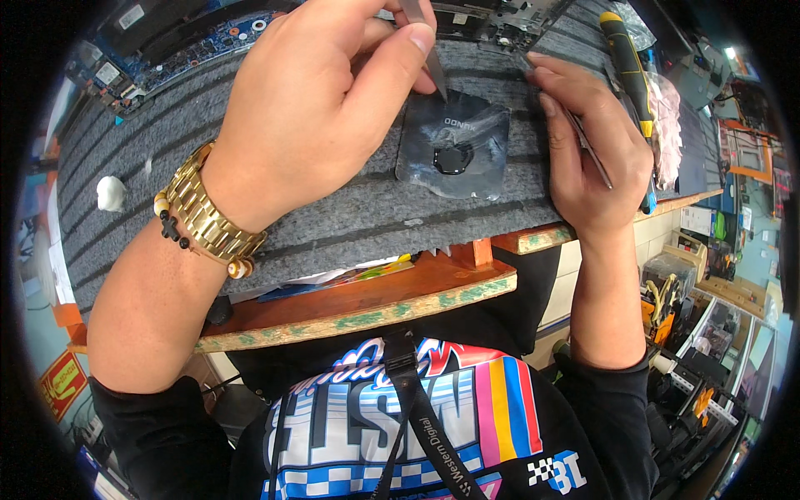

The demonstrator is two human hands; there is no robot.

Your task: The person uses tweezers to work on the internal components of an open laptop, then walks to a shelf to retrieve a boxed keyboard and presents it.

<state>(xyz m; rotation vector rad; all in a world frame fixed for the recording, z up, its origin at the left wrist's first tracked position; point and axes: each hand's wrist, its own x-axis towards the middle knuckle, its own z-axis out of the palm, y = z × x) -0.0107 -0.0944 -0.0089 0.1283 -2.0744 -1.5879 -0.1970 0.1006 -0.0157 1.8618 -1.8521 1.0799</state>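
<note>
My left hand [333, 108], wearing a gold watch [208, 208] and a beaded bracelet, is closed on grey metal tweezers [435, 71]. Their pointed tip slants down to the top edge of a dark, shiny plastic pouch [421, 171]. A black, roughly round paste-like patch [452, 159] shows on the pouch's lower middle. To the right of the pouch, my right hand [596, 137] is closed round a slender metal tool [590, 150], with thumb and fingertips near each other. Most of that tool is hidden by the fingers, so its kind is unclear.
Blue circuit boards [200, 50] and a dark laptop chassis [508, 21] lie at the far side of the striped grey mat [333, 212]. A yellow-black screwdriver [627, 71] and crumpled pink material [667, 125] are at right. White fluff [110, 193] sits left. A wooden shelf [375, 312] runs below the mat's near edge.
</note>
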